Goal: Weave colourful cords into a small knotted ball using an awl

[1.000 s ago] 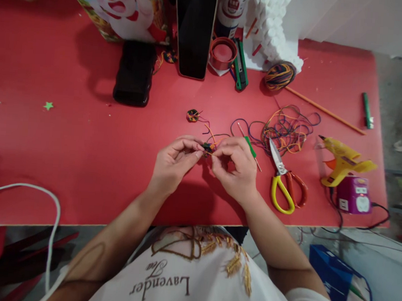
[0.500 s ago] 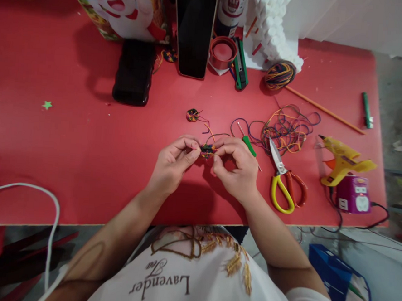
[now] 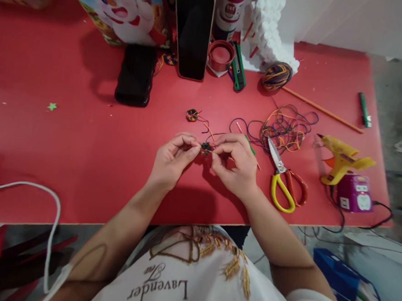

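Between my two hands is a small multicoloured crochet piece [image 3: 206,147], held just above the red table. My left hand [image 3: 174,160] pinches its left edge between thumb and forefinger. At its right edge, the thumb and forefinger of my right hand [image 3: 236,166] are closed on it or on a yarn strand; which one I cannot tell. A round crochet piece [image 3: 192,115] with loose yarn ends lies just beyond. The green-handled crochet hook [image 3: 251,145] is partly hidden by my right hand. Multicoloured yarn [image 3: 285,130] lies in a loose tangle to the right.
Scissors [image 3: 281,178] lie right of my right hand, near a yellow glue gun [image 3: 343,160] and a purple box [image 3: 355,192]. Across the back are a black case [image 3: 135,75], a phone [image 3: 193,32], a tape roll [image 3: 221,55], a green cutter [image 3: 239,66] and a yarn ball [image 3: 277,76].
Both hands keep their pinch on the crochet piece, with only slight finger movement. My right hand covers more of the hook's green handle. The whole view has shifted slightly.
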The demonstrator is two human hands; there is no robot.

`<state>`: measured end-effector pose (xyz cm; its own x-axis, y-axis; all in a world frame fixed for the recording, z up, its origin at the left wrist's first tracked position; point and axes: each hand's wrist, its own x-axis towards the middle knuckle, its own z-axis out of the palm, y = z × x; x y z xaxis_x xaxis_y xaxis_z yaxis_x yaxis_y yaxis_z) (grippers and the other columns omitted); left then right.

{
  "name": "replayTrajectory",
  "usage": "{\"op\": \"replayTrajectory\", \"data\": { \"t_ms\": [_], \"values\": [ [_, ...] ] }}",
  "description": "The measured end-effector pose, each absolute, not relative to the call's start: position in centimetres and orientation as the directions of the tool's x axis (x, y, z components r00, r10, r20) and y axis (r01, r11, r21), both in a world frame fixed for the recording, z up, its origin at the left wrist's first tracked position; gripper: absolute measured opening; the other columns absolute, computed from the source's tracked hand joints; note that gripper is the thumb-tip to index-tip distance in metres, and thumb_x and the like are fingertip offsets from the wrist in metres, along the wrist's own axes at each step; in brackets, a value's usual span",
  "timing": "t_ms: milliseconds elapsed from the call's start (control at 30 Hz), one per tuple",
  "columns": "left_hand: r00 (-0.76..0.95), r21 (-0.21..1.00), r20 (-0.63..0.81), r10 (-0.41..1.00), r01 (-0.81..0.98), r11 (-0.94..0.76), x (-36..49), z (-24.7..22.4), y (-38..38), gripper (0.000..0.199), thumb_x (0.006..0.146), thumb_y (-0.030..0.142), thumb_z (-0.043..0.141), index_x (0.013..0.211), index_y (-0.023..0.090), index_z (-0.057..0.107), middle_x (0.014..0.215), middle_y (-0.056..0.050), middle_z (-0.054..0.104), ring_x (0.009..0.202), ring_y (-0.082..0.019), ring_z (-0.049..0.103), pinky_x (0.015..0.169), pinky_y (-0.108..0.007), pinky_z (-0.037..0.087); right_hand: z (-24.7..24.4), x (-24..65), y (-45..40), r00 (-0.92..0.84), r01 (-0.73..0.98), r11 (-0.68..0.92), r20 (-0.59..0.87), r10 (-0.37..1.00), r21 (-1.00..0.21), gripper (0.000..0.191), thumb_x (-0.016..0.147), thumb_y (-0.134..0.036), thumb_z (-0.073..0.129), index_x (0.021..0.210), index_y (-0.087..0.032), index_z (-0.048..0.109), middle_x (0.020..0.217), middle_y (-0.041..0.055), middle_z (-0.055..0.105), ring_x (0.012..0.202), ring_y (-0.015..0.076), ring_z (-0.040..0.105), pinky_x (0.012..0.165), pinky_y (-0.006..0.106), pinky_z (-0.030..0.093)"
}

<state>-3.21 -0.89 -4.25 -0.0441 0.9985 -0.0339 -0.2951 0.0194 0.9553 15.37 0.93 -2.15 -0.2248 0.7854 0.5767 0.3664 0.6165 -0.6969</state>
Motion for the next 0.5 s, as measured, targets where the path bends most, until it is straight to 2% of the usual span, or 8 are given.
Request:
{"op": "replayTrajectory", "data": {
  "t_ms": [133, 300, 500],
  "values": [
    [-0.017, 0.978, 0.07, 0.997, -0.194, -0.072, -3.3, -3.9, -1.0, 0.01, 0.093, 0.03, 0.084, 0.095, 0.022, 0.078, 0.104, -0.005, 0.065, 0.091, -0.015, 0.064, 0.084, -0.027, 0.054, -2.4, 15.5, 0.8, -0.291, 0.345, 0.726, 0.668, 0.685, -0.594, 0.025, 0.09, -0.003, 0.067, 0.101, -0.026, 0.062, 0.1, 0.0052, 0.075, 0.095, 0.019, 0.074, 0.081, 0.034, 0.063],
    [0.048, 0.977, 0.085, 0.995, -0.197, -0.074, -3.4, -3.8, -1.2, 0.012, 0.097, 0.033, 0.079, 0.095, 0.022, 0.074, 0.107, -0.006, 0.066, 0.099, -0.017, 0.063, 0.091, -0.028, 0.051, -2.8, 15.4, 0.4, -0.289, 0.308, 0.727, 0.668, 0.686, -0.613, 0.026, 0.089, -0.003, 0.065, 0.099, -0.025, 0.057, 0.097, 0.0033, 0.079, 0.087, 0.0159, 0.076, 0.071, 0.026, 0.061],
    [0.079, 0.964, 0.103, 0.992, -0.253, -0.08, -3.0, -3.9, -1.5, 0.015, 0.1, 0.036, 0.075, 0.093, 0.023, 0.07, 0.107, -0.006, 0.062, 0.102, -0.019, 0.058, 0.097, -0.031, 0.048, -2.5, 15.3, -0.2, -0.264, 0.348, 0.707, 0.659, 0.704, -0.616, 0.025, 0.09, -0.005, 0.065, 0.096, -0.027, 0.054, 0.097, 0.0025, 0.077, 0.072, 0.013, 0.069, 0.062, 0.025, 0.056]
  ]
}}
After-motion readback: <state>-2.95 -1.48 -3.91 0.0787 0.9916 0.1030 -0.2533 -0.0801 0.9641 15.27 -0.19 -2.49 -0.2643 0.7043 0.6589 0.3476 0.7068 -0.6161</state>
